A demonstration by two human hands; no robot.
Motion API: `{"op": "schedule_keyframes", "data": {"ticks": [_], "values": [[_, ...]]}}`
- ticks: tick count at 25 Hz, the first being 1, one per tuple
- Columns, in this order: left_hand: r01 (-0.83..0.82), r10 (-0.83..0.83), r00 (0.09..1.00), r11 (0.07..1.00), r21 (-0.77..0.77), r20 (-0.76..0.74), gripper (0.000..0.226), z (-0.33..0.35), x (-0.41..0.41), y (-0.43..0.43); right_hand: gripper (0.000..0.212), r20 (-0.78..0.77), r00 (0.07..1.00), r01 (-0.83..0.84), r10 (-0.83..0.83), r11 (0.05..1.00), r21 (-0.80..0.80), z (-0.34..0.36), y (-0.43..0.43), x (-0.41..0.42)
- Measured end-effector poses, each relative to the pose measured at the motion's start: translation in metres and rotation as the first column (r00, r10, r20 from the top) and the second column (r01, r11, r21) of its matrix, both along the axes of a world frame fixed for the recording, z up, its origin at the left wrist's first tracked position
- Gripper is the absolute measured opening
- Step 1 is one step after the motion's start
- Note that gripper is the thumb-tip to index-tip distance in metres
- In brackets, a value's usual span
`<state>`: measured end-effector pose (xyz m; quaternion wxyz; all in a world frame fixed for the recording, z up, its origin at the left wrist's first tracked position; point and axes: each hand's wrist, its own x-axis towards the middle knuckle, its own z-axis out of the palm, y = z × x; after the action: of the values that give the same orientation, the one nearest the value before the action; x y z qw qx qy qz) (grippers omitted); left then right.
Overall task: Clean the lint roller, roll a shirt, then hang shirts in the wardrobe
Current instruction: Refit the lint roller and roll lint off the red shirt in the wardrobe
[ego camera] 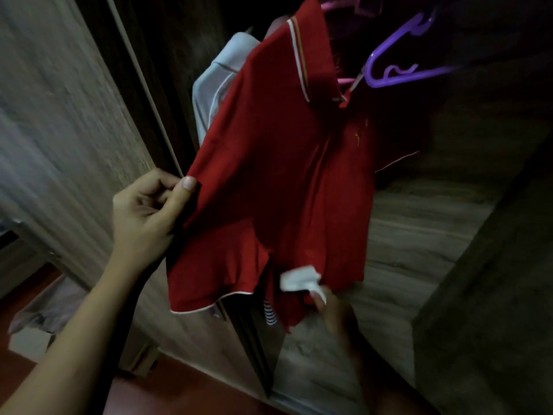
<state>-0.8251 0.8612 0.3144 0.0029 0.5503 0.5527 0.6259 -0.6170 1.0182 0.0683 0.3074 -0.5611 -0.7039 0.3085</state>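
A person's left hand (146,214) reaches up from the lower left on a bare forearm. Its thumb and curled fingers pinch the side edge of a red shirt (284,175) in front of an open wardrobe (419,235). The right hand (335,313), dim and blurred at the lower centre, pinches a crumpled white scrap (302,280) against the shirt's hem; the pictures do not show whether it is a tag or paper. The shirt hangs from above, a soft knit polo with a collar edged in white and gold stripes and thin white piping along the hem. A glossy purple plastic hanger (398,64) sits just beside its collar, and a pale shirt (215,85) hangs behind it. The wardrobe door (59,100) and inner panels show a grey wood grain.
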Motion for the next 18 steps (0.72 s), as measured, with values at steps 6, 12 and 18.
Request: {"op": "schedule_keyframes", "data": {"ticks": [6,12,18], "values": [[-0.025,0.025,1.0,1.0,-0.009,0.001,0.021,0.001,0.001,0.001,0.028,-0.143,0.99,0.021,-0.004,0.993,0.12,0.053,0.024,0.025],[-0.026,0.026,1.0,0.999,0.019,-0.009,0.022,0.001,0.002,0.001,0.024,-0.353,0.924,0.07,0.144,0.846,0.528,0.188,0.018,0.004],[-0.044,0.044,0.998,0.999,-0.004,-0.053,0.024,0.001,0.002,-0.001,0.032,-0.164,0.965,-0.188,0.204,0.976,0.112,0.01,-0.046,-0.018]]}}
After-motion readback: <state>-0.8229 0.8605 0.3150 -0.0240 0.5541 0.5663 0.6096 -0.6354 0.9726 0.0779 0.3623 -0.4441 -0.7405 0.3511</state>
